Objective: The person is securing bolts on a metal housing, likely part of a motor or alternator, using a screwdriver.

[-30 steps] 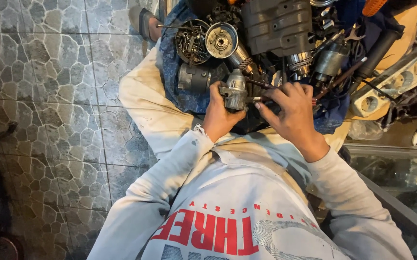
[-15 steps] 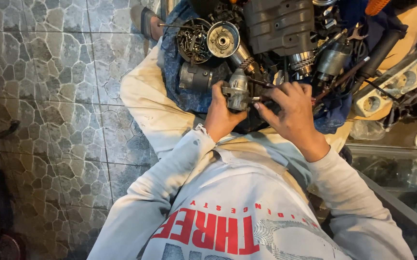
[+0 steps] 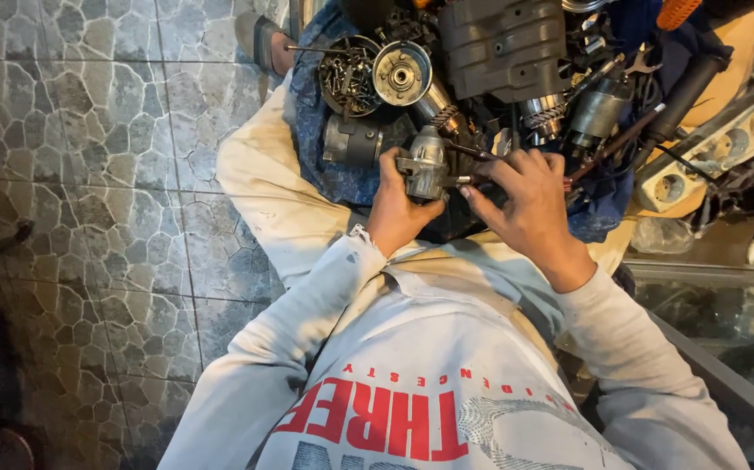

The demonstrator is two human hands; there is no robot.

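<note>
My left hand [image 3: 392,209] grips a small grey metal engine part [image 3: 426,165], like a carburettor body, and holds it over my lap. My right hand [image 3: 525,204] pinches a thin dark tool [image 3: 473,180] whose tip touches the right side of that part. Both hands sit just in front of a heap of greasy motor parts on a blue cloth [image 3: 325,170]. What the tool's far end looks like is hidden by my fingers.
A round tin of screws and bolts [image 3: 349,77] and a round metal hub [image 3: 401,75] lie behind the hands. A large dark engine cover [image 3: 503,39], springs and a wrench lie further back. A white power strip [image 3: 708,148] is at right. Stone-patterned floor tiles [image 3: 98,174] fill the left.
The hands have stayed on the metal part with only small shifts of the fingers; the view has moved slightly.
</note>
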